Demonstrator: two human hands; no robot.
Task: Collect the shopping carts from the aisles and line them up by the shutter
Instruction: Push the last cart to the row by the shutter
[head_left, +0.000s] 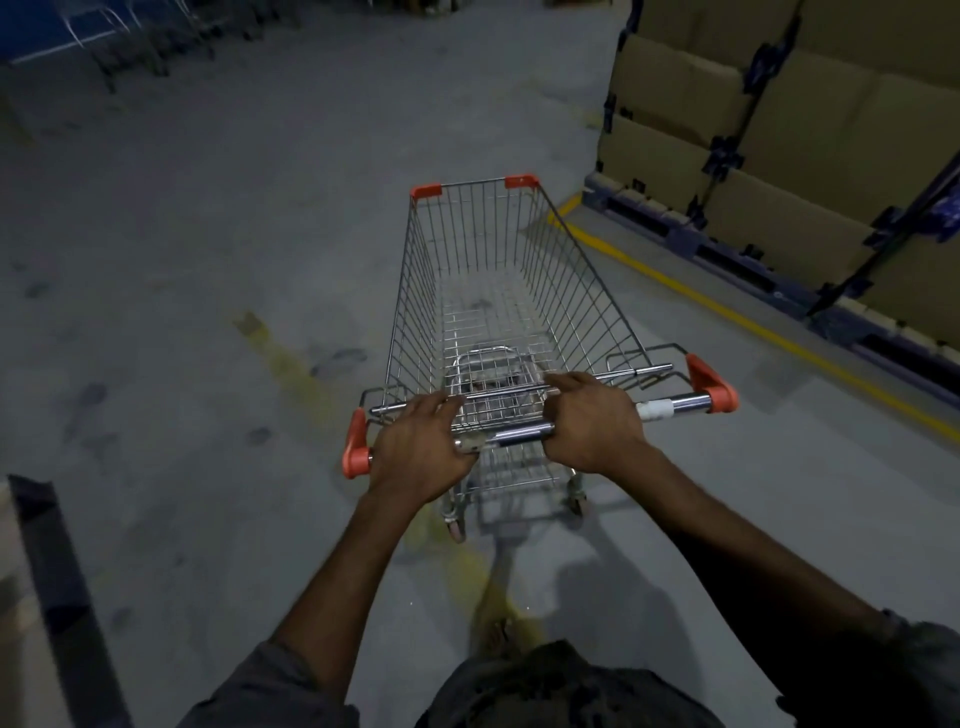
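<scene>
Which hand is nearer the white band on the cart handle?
Right. The right hand grips the handle just beside the white band; the left hand grips it near the opposite end.

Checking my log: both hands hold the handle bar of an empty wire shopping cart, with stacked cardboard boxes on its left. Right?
No: the head view shows the stacked brown cardboard boxes on the right of the silver wire shopping cart. The left hand and right hand do hold its handle bar.
</scene>
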